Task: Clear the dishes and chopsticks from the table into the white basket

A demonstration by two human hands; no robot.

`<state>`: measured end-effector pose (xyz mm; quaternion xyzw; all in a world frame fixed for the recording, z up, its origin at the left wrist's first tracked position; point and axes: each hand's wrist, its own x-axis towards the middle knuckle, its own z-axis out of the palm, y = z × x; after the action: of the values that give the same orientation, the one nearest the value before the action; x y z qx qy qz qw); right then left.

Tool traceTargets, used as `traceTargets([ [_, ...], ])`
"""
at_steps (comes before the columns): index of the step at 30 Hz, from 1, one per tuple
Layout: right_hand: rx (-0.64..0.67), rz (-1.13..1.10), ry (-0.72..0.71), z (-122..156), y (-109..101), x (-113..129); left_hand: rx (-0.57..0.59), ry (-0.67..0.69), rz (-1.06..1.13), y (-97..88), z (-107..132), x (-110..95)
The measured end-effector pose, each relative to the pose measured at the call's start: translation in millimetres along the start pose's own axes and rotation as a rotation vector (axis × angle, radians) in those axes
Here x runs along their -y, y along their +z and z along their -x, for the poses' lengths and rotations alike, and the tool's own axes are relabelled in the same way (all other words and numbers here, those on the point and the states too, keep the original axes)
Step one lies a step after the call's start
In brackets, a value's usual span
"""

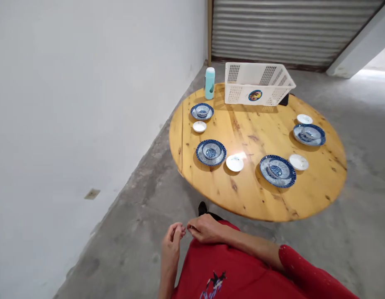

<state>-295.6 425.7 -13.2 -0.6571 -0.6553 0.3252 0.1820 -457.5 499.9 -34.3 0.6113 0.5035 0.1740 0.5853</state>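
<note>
My left hand (173, 237) hangs in front of my red shirt, its fingers curled in towards the thumb and nothing seen between them. Just to its right, with a small gap, is my right hand (204, 229), loosely closed and also without any visible object. Both are below the near left edge of the round wooden table (242, 195) and touch nothing on it. Nearest to them on the tabletop are a blue-rimmed plate with a bowl (211, 152) on it and a small white dish (235, 163).
Farther right lie another plate and bowl (277, 170) and a white dish (298, 162). More settings stand at the far left (202, 111) and right (309, 134). A white plastic basket (254, 93) and a turquoise bottle (210, 84) are at the back. A white wall (86, 104) rises left.
</note>
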Motion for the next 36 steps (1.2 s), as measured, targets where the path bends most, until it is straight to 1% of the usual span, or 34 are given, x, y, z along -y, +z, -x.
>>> traceTargets([
  [3, -0.056, -0.052, 0.013, -37.8, -23.5, -15.4, -0.041, -0.044, -0.019, -11.5, -39.8, -19.9],
  [5, -0.095, -0.07, 0.037, -56.2, -38.5, -27.9, -0.029, -0.049, -0.031, -11.0, -67.4, -36.7],
  [7, -0.138, -0.083, 0.072, -68.2, -52.2, -40.7, 0.007, -0.032, -0.048, -5.3, -94.8, -56.6],
  [10, -0.202, -0.107, 0.153, -75.5, -69.9, -56.2, 0.074, 0.023, -0.075, 7.0, -134.5, -89.6],
  [13, -0.258, -0.141, 0.228, -75.2, -81.7, -65.6, 0.127, 0.08, -0.079, 18.0, -174.9, -121.1],
  [16, -0.325, -0.176, 0.294, -72.8, -84.5, -72.5, 0.179, 0.149, -0.078, 27.6, -221.8, -149.0],
  [18, -0.386, -0.208, 0.357, -71.4, -82.1, -76.7, 0.221, 0.208, -0.088, 35.5, -259.0, -167.6],
  [21, -0.521, -0.269, 0.479, -71.6, -76.8, -81.2, 0.294, 0.269, -0.085, 52.7, -324.0, -198.9],
  [24, -0.645, -0.325, 0.6, -79.8, -74.3, -82.5, 0.328, 0.304, -0.103, 77.1, -393.7, -233.4],
  [27, -0.745, -0.391, 0.714, -100.2, -76.2, -79.6, 0.36, 0.334, -0.195, 105.2, -458.2, -265.5],
  [29, -0.81, -0.445, 0.779, -118.7, -79.5, -76.0, 0.383, 0.349, -0.267, 123.4, -495.6, -282.2],
  [31, -0.852, -0.48, 0.829, -137.4, -83.3, -71.7, 0.401, 0.357, -0.324, 140.2, -528.4, -294.5],
  [33, -0.874, -0.486, 0.881, -153.2, -87.0, -67.2, 0.418, 0.362, -0.375, 155.0, -555.8, -303.1],
  [36, -0.889, -0.477, 0.975, -170.2, -92.2, -59.5, 0.452, 0.38, -0.462, 172.9, -582.8, -313.7],
])
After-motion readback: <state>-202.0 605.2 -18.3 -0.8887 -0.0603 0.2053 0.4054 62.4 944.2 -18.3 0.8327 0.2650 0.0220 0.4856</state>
